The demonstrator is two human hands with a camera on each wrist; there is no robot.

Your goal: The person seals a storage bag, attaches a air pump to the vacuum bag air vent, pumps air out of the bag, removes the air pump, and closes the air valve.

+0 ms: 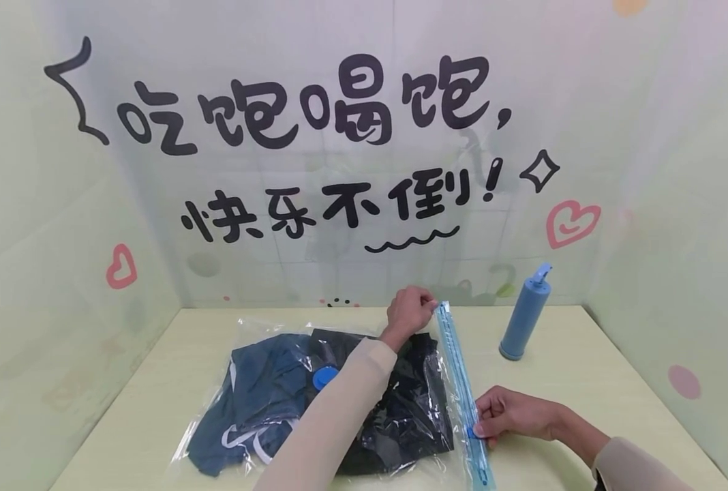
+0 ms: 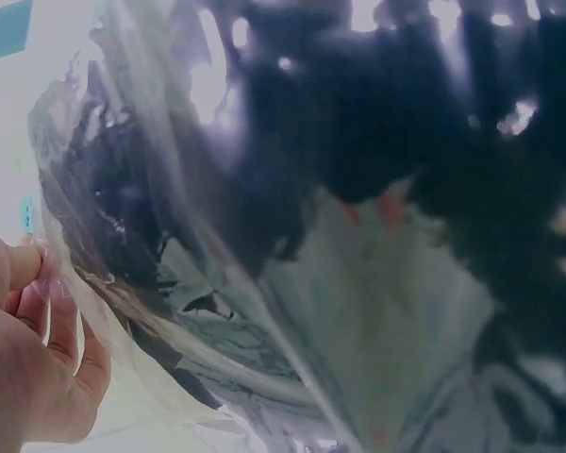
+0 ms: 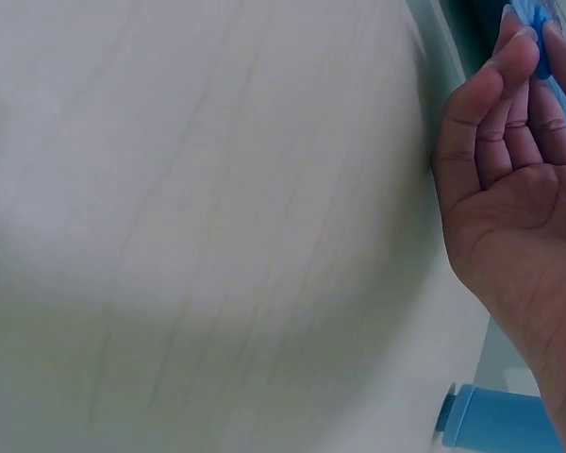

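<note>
the far end of the blue zip strip (image 1: 459,372) is pinched by the left hand (image 1: 408,312). the blue slider clip (image 1: 480,430) on that strip is pinched by the right hand (image 1: 511,414), nearer the camera.

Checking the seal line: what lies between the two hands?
In the head view, only the bag's blue zip strip runs from the left hand to the right hand, which pinches a blue slider clip.

A blue cylindrical pump (image 1: 525,312) stands upright at two o'clock on a pale wooden table (image 1: 155,382), with a pale green wall (image 1: 352,259) behind at twelve o'clock bearing black Chinese lettering (image 1: 315,109) and pink hearts (image 1: 571,222).
</note>
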